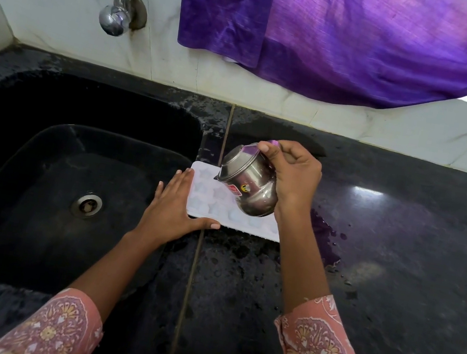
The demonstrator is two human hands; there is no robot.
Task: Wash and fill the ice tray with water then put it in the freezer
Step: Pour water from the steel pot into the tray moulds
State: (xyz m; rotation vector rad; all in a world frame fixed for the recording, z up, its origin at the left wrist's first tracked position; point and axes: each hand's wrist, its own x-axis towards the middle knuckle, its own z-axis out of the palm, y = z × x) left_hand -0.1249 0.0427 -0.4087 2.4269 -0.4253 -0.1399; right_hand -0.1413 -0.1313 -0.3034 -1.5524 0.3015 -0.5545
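Note:
A white ice tray [207,194] with star-shaped cells lies flat on the black counter, just right of the sink. My left hand [172,206] rests with straight fingers along the tray's left edge, thumb against its near edge. My right hand [292,174] grips a small steel pot [248,185] and holds it tilted over the tray, mouth pointing left and down. The pot hides part of the tray's far right cells. I cannot make out a water stream.
A black sink [48,175] with a steel drain [87,204] lies to the left. A chrome tap [116,0] sticks out of the white wall above it. Purple cloth [360,37] hangs over the back wall. The black counter [402,238] is wet, with a puddle right of the tray.

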